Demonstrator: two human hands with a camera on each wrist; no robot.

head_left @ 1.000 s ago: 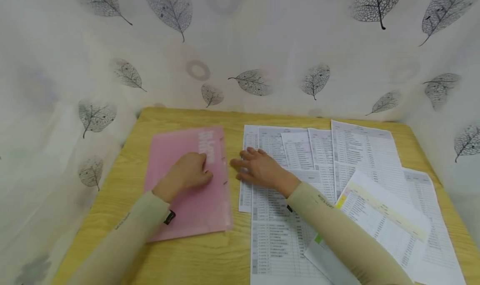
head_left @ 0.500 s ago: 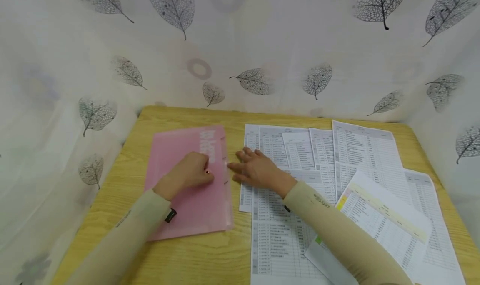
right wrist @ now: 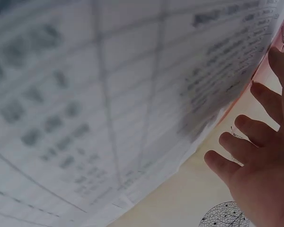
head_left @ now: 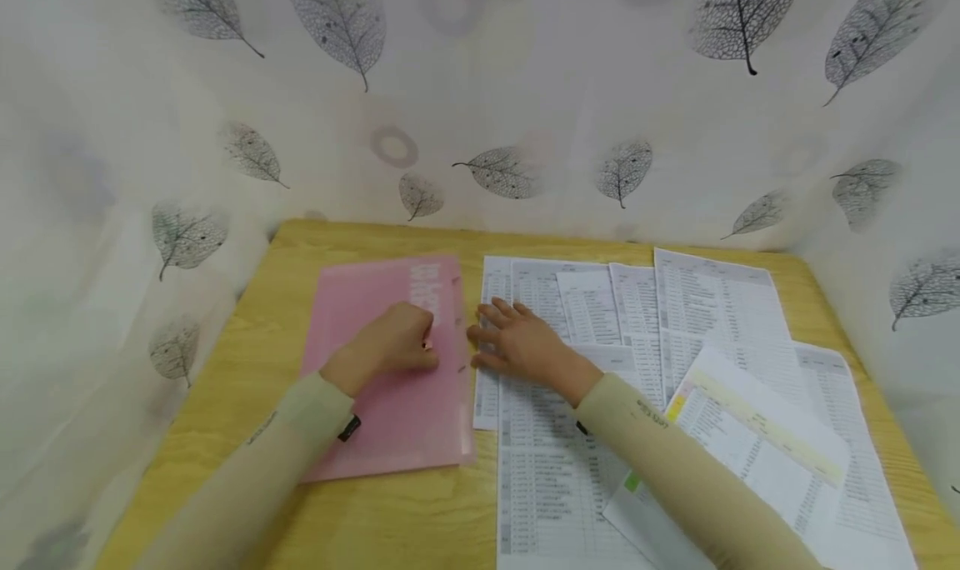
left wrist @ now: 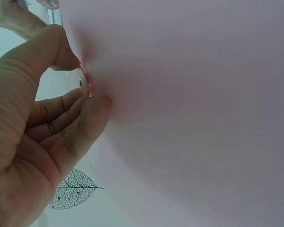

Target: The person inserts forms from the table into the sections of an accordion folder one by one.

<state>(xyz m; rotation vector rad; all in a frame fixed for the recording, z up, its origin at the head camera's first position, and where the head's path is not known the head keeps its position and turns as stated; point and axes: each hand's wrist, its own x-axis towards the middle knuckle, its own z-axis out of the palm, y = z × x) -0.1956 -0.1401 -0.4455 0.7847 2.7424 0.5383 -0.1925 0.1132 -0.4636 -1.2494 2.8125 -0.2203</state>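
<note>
The left hand (head_left: 390,341) is pinching the right edge of the pink folder (head_left: 375,412), which is lying flat on the left of the wooden bench (head_left: 247,320). The right hand (head_left: 521,341), fingers spread, is resting on the printed sheets (head_left: 675,320) just beside it.

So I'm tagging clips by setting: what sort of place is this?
Probably a small desk set up for paperwork: a wooden table, printed sheets spread over it, a pink folder, and leaf-print curtains hung close around.
</note>
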